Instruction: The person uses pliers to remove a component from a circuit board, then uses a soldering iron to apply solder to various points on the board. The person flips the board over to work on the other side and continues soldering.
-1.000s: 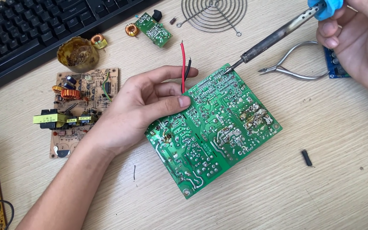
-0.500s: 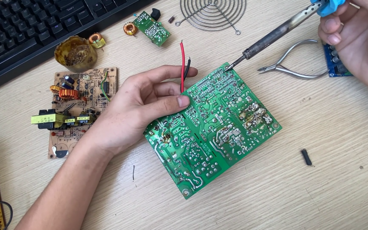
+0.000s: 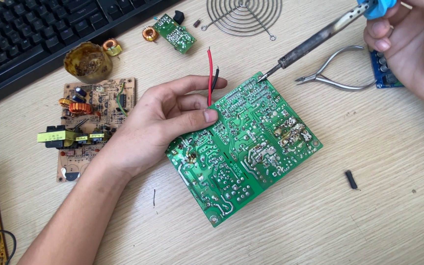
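Surface: pale wood-grain tabletop [image 3: 369, 147], seen from above.
Left hand [image 3: 168, 118]: grip closed on the near-left edge of the green circuit board [image 3: 244, 147]; thumb pressed on the solder side, fingers curled under the edge.
Board: lies solder side up, turned diagonally, directly right of the left grip and touching it.
Wires: red wire [image 3: 210, 73] and black wire [image 3: 215, 78] rise from the board edge just above the left thumb.
Right hand [image 3: 413, 49]: grip closed around the blue handle of the soldering iron [image 3: 310, 46].
Iron: shaft slants down and left from the right grip; tip at the board's far corner, contact cannot be told.
Beside right grip: metal cutters [image 3: 332, 73] just below and left; blue module [image 3: 384, 73] partly under the hand.
Left of left grip: brown circuit board [image 3: 94, 122] with yellow transformer; flux tin [image 3: 87, 61] above it.
Far side: black keyboard [image 3: 35, 34], wire fan grille [image 3: 244, 14], small green board [image 3: 174, 33].
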